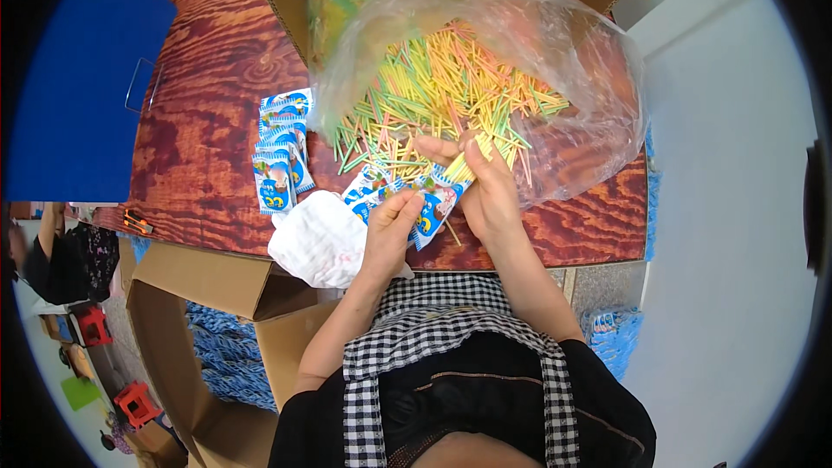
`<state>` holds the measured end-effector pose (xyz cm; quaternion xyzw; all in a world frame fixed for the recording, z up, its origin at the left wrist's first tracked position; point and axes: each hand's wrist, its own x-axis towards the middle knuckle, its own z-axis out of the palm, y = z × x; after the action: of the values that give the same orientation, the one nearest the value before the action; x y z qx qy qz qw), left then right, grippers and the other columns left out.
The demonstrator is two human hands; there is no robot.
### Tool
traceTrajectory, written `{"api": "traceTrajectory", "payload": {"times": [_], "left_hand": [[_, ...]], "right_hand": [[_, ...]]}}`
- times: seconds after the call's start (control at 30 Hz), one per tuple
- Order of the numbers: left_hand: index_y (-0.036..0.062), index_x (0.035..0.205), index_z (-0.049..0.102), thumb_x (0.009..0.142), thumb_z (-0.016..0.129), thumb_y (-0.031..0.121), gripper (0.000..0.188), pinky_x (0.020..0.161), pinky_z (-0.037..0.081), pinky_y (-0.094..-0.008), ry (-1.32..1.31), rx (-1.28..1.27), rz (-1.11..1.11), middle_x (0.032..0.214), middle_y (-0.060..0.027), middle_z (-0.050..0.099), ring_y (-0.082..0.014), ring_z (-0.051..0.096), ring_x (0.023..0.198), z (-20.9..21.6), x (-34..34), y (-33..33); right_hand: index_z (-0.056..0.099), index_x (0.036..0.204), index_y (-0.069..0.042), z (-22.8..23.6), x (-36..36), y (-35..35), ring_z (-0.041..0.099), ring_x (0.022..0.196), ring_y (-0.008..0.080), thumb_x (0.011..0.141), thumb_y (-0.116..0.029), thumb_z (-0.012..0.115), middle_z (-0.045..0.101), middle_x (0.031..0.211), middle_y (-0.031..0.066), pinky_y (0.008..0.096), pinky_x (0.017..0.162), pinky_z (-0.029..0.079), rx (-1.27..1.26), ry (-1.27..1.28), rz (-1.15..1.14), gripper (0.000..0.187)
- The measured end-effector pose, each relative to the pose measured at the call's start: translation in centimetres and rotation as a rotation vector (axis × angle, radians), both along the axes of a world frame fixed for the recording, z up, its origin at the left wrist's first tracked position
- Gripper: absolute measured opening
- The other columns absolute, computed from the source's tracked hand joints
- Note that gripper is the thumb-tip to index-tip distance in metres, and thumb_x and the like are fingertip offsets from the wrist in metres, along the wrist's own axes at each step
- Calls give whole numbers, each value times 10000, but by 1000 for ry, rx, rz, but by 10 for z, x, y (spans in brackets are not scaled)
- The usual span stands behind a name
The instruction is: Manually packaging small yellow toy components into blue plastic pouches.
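The table (pixel 199 121) is red, wood-grained; its near edge runs just in front of the person's apron (pixel 451 295), and its right edge passes beyond the bag. Bare grain shows left of the row of packets, and again to the right of the right wrist.

Below the near edge at left, a carton (pixel 208 276) with its flaps apart holds blue wrappers (pixel 227 355). A box (pixel 279 0) stands at the far side, and out of it a clear bag (pixel 626 61) spreads toward the person, with a heap of yellow, green, pink and orange sticks (pixel 451 78) at its mouth.

The right hand (pixel 485 180) is half curled, thumb and fingers gripping a yellow bundle (pixel 468 166). The left hand (pixel 394 221) is closed in a pinch on a blue-and-white packet (pixel 439 199) at the bundle's lower end; whether the tips are inside I cannot tell.

A white cloth (pixel 317 238) lies beside the left hand. Farther left, overlapping filed packets (pixel 276 180) form a row. One loose stick (pixel 453 232) pokes out below the held packet.
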<state>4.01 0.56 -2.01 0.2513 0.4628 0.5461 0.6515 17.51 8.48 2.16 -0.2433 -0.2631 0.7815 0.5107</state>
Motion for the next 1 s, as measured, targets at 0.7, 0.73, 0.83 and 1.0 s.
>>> {"api": "traceTrajectory", "payload": {"times": [0.7,0.73,0.83,1.0], "left_hand": [[-1,1181,574,909,580,40,275,874,482,-264,-92,184,104,1044,-61,640,-136,593,990,24,-9,2],[0,1161,592,901,579,30,261,895,467,-270,102,198,33,1035,-67,644,-143,590,1001,32,-14,1],[-6,1088,638,889,577,16,209,910,444,-284,520,507,24,1030,-85,642,-156,583,1009,37,-29,4],[-12,1026,665,901,569,31,163,845,455,-271,277,431,154,1005,-88,638,-144,586,960,50,-32,-3]], "right_hand": [[584,946,20,26,15,-30,568,778,161,810,26,636,564,896,74,286,676,470,649,-1076,40,146],[590,888,28,28,12,-33,567,764,165,803,47,622,565,863,78,294,663,462,741,-1116,-36,93],[596,836,39,27,4,-37,556,716,175,787,86,607,564,811,83,290,620,449,880,-1080,-131,68],[603,863,46,26,-11,-38,552,703,171,778,102,598,567,811,88,268,601,442,814,-872,-53,102]]}}
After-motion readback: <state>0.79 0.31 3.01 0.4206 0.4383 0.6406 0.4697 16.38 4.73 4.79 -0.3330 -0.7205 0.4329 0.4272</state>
